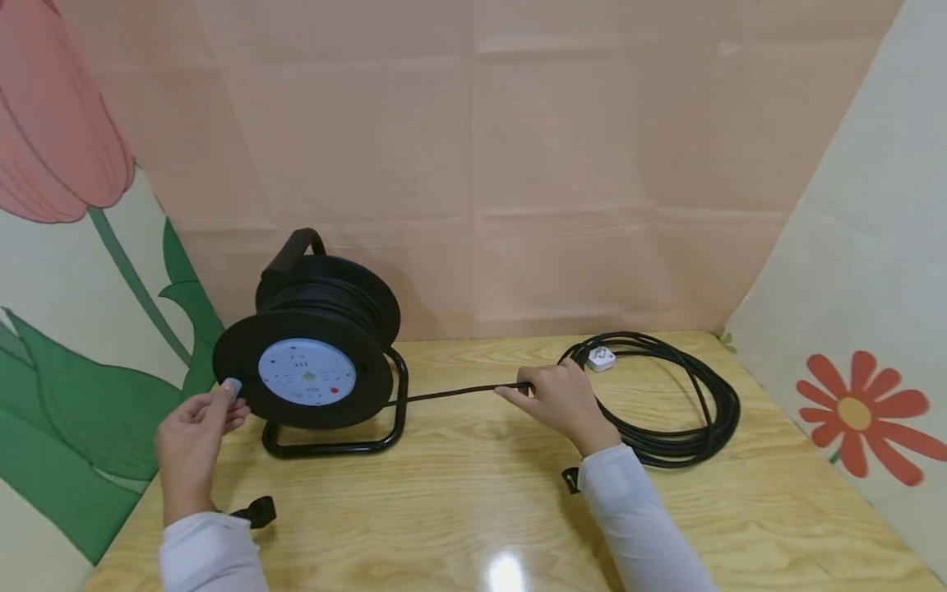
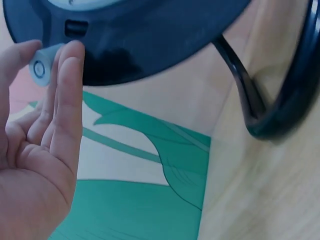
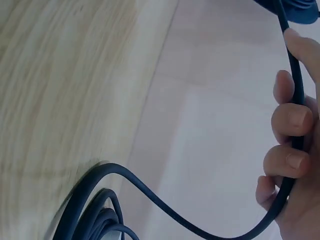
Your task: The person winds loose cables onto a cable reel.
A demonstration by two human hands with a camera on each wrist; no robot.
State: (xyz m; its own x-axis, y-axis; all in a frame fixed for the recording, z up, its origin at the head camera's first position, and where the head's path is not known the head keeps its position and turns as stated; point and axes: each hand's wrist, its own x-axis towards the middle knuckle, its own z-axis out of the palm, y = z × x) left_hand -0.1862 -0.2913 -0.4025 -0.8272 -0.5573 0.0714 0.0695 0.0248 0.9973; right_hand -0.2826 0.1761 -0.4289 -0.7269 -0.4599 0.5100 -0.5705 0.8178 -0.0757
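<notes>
A black cable reel [image 1: 373, 366] with a pale blue socket panel [image 1: 307, 372] stands at the left on its tubular frame, cable wound round its drum. At the rim of its front disc, my left hand [image 1: 194, 444] pinches a small grey-blue knob [image 2: 44, 70] between thumb and fingers. From the reel a black cable [image 1: 451, 392] runs fairly straight to the right. My right hand [image 1: 564, 401] grips that cable with curled fingers, the thumb lying along it. Beyond the hand, in the right wrist view, the cable sags in a curve towards the loose coil [image 3: 80, 200].
Right of my right hand, the coil of black cable [image 1: 721, 419] lies on the wooden table [image 1: 414, 510], with a white plug [image 1: 602, 358] inside its left edge. A pink backdrop [image 1: 547, 181] rises behind the table, and flower-patterned panels flank both sides.
</notes>
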